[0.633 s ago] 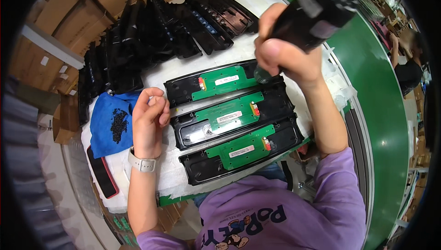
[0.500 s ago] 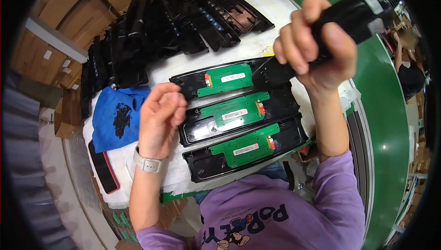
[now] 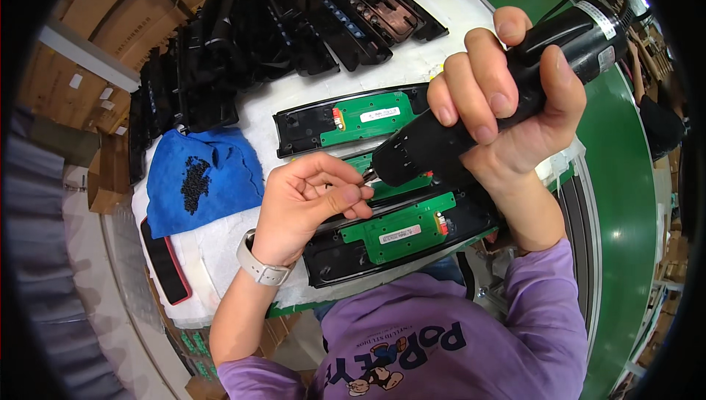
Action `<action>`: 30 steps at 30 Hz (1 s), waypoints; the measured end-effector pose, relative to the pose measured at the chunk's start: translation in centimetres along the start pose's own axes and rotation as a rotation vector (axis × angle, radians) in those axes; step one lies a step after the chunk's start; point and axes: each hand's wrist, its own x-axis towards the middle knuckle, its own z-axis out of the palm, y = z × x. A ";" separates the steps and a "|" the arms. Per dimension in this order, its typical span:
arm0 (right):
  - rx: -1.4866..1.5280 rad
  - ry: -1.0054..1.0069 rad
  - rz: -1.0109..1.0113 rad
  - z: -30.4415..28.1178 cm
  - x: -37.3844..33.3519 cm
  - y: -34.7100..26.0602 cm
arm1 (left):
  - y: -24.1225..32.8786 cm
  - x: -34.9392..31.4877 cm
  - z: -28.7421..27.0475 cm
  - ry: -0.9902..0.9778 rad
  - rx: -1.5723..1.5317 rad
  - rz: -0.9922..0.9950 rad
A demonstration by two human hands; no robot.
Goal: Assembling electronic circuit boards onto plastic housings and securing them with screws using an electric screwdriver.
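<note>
My right hand (image 3: 515,98) grips a black corded electric screwdriver (image 3: 434,150), which slants down to the left. At its bit, the fingertips of my left hand (image 3: 305,198) are pinched together; what they hold is too small to make out. Below them, three black plastic panels with green circuit boards lie in a row: the far board (image 3: 360,122), the middle board, mostly hidden by my hands and the tool, and the near board (image 3: 403,234). Left of my left hand, a pile of small black screws (image 3: 195,185) rests on a blue cloth (image 3: 234,198).
Several black plastic housings (image 3: 287,36) are piled across the back of the white-covered table. A dark phone with a red edge (image 3: 166,264) lies at the left edge. Cardboard boxes (image 3: 110,40) stand behind and left. Another person (image 3: 662,120) is at the far right.
My left hand has moved right, to the screwdriver's bit. The screwdriver's tip has shifted from the far panel toward the middle one, down and to the left.
</note>
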 end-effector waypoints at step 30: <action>-0.566 0.092 0.226 0.2 0.9 -1.1 | -0.7 0.5 0.7 0.175 0.049 0.117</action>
